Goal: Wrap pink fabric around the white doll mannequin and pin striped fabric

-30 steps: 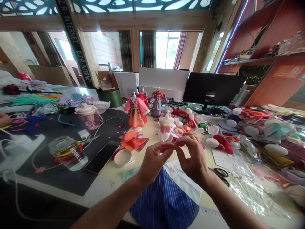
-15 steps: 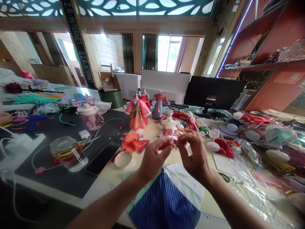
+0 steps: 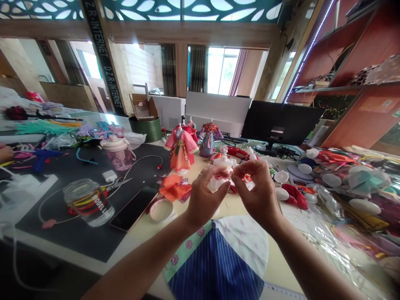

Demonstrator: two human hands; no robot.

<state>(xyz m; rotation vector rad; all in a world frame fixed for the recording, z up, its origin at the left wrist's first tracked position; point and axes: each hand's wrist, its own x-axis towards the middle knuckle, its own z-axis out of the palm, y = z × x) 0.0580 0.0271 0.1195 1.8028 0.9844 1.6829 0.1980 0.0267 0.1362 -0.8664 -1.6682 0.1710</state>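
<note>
Seemingly, the left hand (image 3: pixel 204 198) and right hand (image 3: pixel 259 193) are being held beyond the round cloth (image 3: pixel 217 266), grips narrow (whether closed on anything, unclear).

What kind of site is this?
Probably a small doll-costume workshop: dressed mini mannequin, fabric pieces by the hands, and a pile of colored cloth.

Blue, white and green round fabric cloth (image 3: pixel 218 262): six o'clock. Clear cylindrical glass jar (image 3: pixel 89 204): cloth's ten o'clock.
</note>
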